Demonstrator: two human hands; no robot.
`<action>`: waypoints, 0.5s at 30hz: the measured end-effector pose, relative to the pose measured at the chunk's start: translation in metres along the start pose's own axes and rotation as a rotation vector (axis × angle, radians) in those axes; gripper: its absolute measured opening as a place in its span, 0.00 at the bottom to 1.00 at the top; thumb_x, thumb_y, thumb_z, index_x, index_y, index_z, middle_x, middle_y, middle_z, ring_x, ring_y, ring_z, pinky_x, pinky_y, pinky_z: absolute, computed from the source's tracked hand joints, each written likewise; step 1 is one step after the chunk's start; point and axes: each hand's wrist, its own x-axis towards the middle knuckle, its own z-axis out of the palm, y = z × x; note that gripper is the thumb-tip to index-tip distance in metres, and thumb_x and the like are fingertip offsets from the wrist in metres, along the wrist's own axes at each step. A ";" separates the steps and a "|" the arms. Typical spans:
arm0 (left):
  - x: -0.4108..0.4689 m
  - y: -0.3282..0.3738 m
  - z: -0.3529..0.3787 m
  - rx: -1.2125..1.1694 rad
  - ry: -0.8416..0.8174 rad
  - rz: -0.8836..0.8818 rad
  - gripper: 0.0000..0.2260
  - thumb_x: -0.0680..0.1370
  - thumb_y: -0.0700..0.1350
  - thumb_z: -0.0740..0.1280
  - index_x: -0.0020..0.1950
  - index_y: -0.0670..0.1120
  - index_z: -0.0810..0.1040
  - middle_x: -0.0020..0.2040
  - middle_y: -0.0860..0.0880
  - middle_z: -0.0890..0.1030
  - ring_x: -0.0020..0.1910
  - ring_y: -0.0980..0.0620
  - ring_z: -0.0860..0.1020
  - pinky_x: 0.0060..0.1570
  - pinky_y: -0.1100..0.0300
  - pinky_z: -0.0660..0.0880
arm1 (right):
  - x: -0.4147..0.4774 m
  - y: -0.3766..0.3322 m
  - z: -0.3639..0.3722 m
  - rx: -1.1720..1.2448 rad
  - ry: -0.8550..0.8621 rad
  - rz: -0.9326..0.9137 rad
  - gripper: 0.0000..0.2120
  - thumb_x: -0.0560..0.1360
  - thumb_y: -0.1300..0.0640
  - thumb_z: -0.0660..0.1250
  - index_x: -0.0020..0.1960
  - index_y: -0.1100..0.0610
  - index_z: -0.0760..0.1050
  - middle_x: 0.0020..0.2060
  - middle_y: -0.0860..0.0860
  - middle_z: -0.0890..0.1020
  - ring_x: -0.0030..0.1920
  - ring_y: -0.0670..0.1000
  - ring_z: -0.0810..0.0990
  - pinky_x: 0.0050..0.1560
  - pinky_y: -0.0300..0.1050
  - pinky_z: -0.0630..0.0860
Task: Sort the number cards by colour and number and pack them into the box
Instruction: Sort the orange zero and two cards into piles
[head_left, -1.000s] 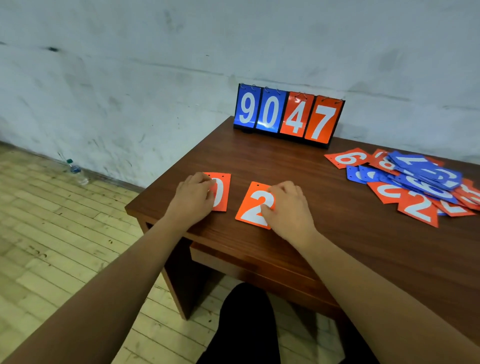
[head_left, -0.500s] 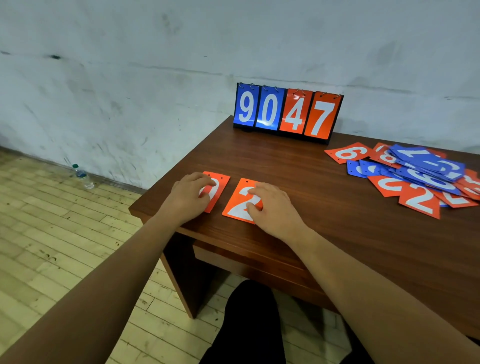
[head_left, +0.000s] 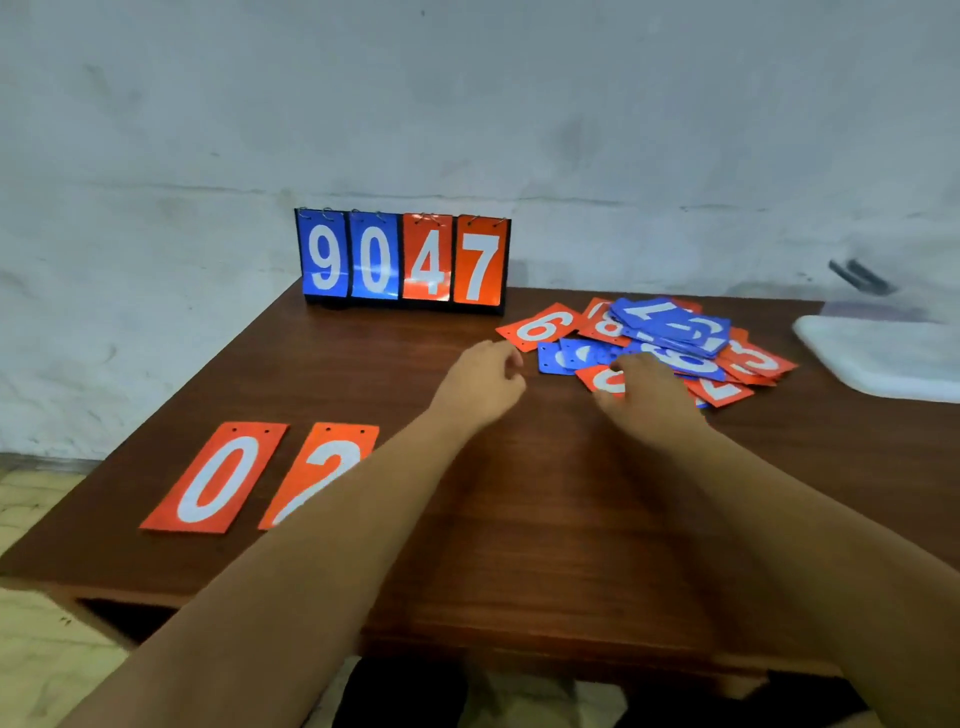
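**A:** What is the left hand doing?

**B:** It is hovering just over the worktop, fingers loosely curled and gripping nothing. The orange 6 card is lying just beyond its fingertips.

**A:** And the right hand?

**B:** It is reaching onto the near edge of the card pile. Its fingertips are overlapping an orange card there, but blur is hiding whether they are pinching or only touching it, so I cannot tell.

**A:** What is making up the pile?

**B:** Blue and orange number cards are lying jumbled over one another just beyond the right hand, with a blue 7 card lying on top.

**A:** Is anything lying apart?

**B:** An orange 0 card and an orange 2 card are lying flat side by side, well to the left of the left hand and nearer the person. The left forearm is covering part of the 2.

**A:** And farther back?

**B:** A flip scoreboard is standing beyond the left hand, showing 9, 0, 4, 7. A blurred white flat object is lying well to the right of the right hand.
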 end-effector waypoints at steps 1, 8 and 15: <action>0.011 0.008 0.015 0.017 -0.022 0.006 0.11 0.78 0.44 0.66 0.59 0.48 0.78 0.58 0.49 0.78 0.56 0.53 0.76 0.59 0.56 0.75 | 0.005 0.014 0.000 -0.052 -0.009 0.036 0.28 0.75 0.44 0.65 0.71 0.57 0.67 0.69 0.57 0.71 0.68 0.58 0.69 0.69 0.56 0.67; 0.049 0.042 0.094 -0.009 -0.053 0.085 0.10 0.78 0.47 0.65 0.55 0.44 0.80 0.53 0.46 0.81 0.54 0.49 0.77 0.55 0.57 0.74 | -0.002 0.062 0.017 -0.084 -0.030 -0.002 0.22 0.77 0.41 0.62 0.62 0.57 0.73 0.60 0.55 0.77 0.60 0.56 0.74 0.61 0.50 0.71; 0.043 0.033 0.109 0.128 -0.026 0.102 0.22 0.80 0.52 0.64 0.72 0.47 0.72 0.71 0.45 0.71 0.70 0.45 0.67 0.69 0.52 0.63 | -0.046 0.049 0.018 0.182 -0.047 -0.295 0.13 0.77 0.52 0.66 0.59 0.56 0.78 0.56 0.50 0.80 0.57 0.48 0.76 0.58 0.41 0.71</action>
